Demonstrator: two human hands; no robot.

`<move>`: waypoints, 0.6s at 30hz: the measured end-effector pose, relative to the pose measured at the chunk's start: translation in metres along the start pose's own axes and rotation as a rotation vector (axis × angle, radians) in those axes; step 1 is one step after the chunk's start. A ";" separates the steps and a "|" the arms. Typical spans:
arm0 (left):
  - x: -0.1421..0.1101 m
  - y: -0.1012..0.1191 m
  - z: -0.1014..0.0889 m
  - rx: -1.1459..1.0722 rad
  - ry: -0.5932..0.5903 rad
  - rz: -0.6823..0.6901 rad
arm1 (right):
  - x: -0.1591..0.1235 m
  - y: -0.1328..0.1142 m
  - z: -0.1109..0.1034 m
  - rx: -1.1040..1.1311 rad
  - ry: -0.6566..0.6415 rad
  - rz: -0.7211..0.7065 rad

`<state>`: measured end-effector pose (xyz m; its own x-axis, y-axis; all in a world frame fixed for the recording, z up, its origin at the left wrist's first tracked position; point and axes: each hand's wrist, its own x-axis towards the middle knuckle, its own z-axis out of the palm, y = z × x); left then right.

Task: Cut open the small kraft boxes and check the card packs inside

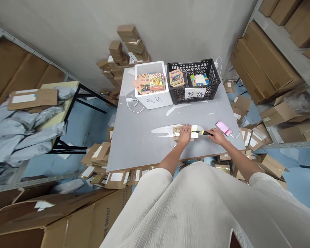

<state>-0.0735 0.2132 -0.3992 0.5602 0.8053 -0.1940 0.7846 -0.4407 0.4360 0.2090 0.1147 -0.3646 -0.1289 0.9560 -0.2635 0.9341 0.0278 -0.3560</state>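
A small flat cardboard parcel (176,133) with a white label lies near the front edge of the grey table (144,137). My left hand (185,133) rests flat on top of it, fingers stretched out. My right hand (217,135) is closed round a yellow and black utility knife (206,132), whose tip points at the parcel's right end.
A pink phone (223,128) on a white cable lies right of my right hand. At the back stand a white foam box (152,85) and a black plastic basket (193,81), both holding colourful books. Cardboard parcels litter the floor; shelves of boxes flank both sides.
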 end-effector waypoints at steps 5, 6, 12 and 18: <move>-0.002 0.001 -0.001 0.001 0.010 0.014 | 0.007 -0.009 0.006 0.041 -0.021 0.005; -0.003 0.001 -0.001 0.003 0.012 0.018 | 0.008 -0.011 0.007 0.046 -0.029 0.003; -0.007 -0.001 0.004 0.002 0.015 0.017 | 0.004 0.006 -0.003 -0.005 0.035 0.028; -0.009 -0.001 0.003 -0.034 0.002 0.026 | 0.004 0.029 -0.015 0.054 0.140 0.161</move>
<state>-0.0789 0.2054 -0.4008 0.5796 0.7947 -0.1801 0.7601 -0.4477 0.4709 0.2409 0.1235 -0.3628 0.0712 0.9783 -0.1947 0.9191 -0.1401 -0.3683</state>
